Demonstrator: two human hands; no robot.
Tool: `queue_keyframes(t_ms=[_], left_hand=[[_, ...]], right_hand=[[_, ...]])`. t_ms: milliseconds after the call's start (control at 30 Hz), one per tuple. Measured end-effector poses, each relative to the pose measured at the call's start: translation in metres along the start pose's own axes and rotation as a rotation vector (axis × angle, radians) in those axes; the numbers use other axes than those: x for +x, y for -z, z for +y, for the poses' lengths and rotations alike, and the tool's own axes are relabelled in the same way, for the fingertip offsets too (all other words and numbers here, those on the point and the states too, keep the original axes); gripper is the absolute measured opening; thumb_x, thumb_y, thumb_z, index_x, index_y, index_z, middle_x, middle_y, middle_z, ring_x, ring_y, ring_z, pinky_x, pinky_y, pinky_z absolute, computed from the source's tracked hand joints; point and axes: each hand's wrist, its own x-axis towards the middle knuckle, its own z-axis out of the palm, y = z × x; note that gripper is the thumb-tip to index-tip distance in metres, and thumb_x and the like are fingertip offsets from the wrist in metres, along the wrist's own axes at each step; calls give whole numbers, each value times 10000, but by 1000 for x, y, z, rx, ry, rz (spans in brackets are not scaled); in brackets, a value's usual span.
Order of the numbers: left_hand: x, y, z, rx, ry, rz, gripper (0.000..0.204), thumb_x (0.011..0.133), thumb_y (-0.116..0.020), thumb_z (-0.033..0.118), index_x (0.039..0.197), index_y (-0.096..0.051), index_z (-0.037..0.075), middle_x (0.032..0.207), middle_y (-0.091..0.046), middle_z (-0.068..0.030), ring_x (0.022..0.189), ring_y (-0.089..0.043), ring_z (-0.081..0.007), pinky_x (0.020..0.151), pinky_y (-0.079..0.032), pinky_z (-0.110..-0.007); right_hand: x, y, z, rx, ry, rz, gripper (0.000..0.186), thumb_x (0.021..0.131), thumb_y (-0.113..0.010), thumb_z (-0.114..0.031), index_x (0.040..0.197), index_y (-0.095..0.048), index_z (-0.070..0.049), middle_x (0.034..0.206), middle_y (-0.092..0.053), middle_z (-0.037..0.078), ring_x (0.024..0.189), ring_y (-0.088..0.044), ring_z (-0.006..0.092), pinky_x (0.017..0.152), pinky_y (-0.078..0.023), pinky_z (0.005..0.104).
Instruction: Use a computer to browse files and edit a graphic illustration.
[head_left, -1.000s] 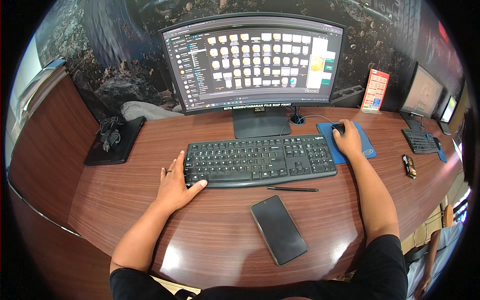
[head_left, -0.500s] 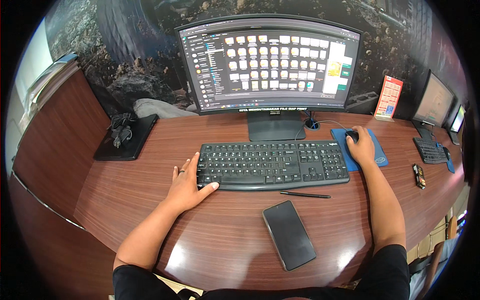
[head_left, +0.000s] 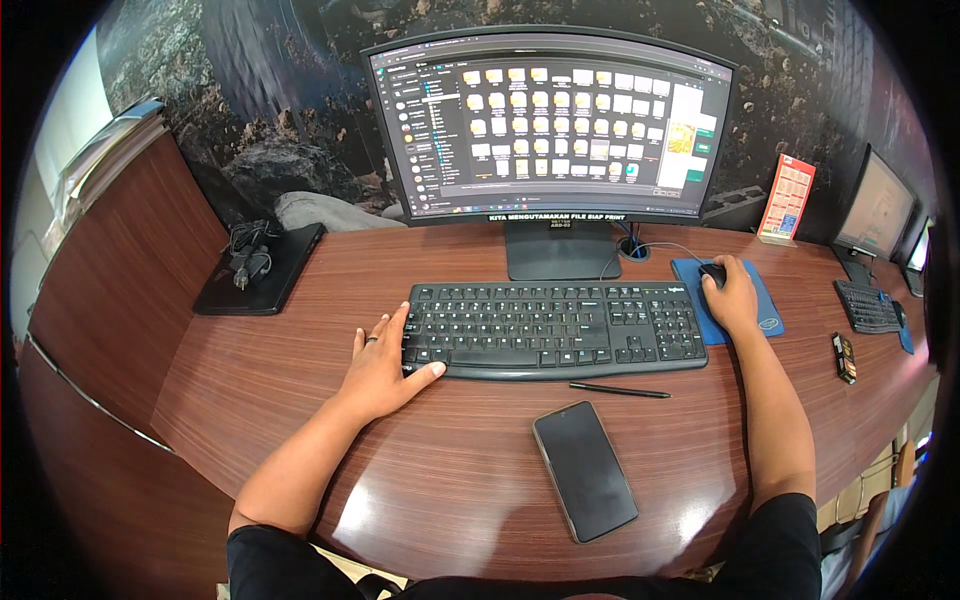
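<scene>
My left hand (head_left: 382, 370) lies at the left end of a black keyboard (head_left: 560, 332), thumb and fingers spread around its corner. The thumb rests by the keyboard's front edge, and a ring shows on one finger. Over to the right, my right hand (head_left: 734, 297) is wrapped over a black computer mouse (head_left: 711, 272) on a blue mouse pad (head_left: 766, 300). The palm and fingers partly cover the mouse. Beyond the keyboard stands a curved monitor (head_left: 560, 130) showing a grid of file icons and a side list.
Nearer me lie a black pen (head_left: 620, 390) and a dark-screened phone (head_left: 585, 470). A closed black laptop (head_left: 290, 270) with a coiled cable (head_left: 250, 262) sits at left. Rightward are a red card stand (head_left: 787, 198), a small dark box (head_left: 845, 358), and another monitor (head_left: 880, 210) with its keyboard (head_left: 868, 306).
The whole picture has shifted slightly, so most desk items appear a little farther right. Both hands keep their places, left at the keyboard and right on the mouse.
</scene>
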Motion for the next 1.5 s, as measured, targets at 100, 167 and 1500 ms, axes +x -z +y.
queue_keyframes(t_ms=[100, 167, 1500], left_hand=[[0, 0, -2, -4, -6, -1, 1036, 898, -706, 528, 1604, -187, -24, 1577, -355, -343, 1521, -282, -457, 1223, -121, -649], [0, -1, -2, -3, -9, 1, 1034, 899, -704, 530, 1604, -189, -23, 1576, -355, -345, 1522, -280, -458, 1223, -119, -647], [1, -2, -4, 21, -3, -19, 1003, 907, -687, 519, 1607, -204, -13, 1582, -357, -331, 1532, -262, -446, 1239, -108, -618]], right_hand=[[0, 0, 1, 4, 4, 6, 368, 864, -716, -220, 1185, -632, -63, 1229, -673, 168, 1144, -631, 396, 978, -490, 493], [1, -2, 3, 6, 6, 6, 363, 864, -716, -221, 1180, -630, -65, 1227, -673, 168, 1141, -632, 397, 973, -491, 496], [1, -3, 3, -3, 15, -11, 365, 864, -726, -210, 1181, -629, -58, 1212, -677, 169, 1129, -634, 399, 968, -495, 493]])
